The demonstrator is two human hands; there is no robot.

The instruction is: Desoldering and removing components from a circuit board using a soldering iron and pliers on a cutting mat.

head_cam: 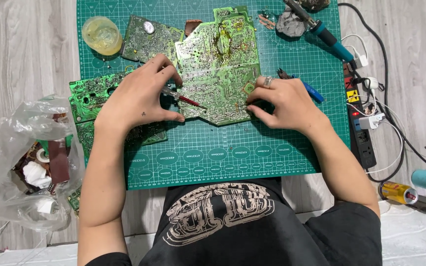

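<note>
Working on a green circuit board (218,64) lying on the green mat (252,152), the left hand (139,96) pinches a red-tipped tool (186,100); the right hand (282,101) pinches something small at the board's edge. Steadying both wrists helps.

Three circuit boards (220,64) — one soldering iron (321,32) — one can (399,192).

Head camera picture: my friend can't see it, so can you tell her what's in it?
Two bare hands work on a big green circuit board lying on a green cutting mat. The left hand holds a red-tipped tool against the board, and the right hand pinches its edge. More circuit boards, a soldering iron and a plastic bag of scraps lie around.
</note>
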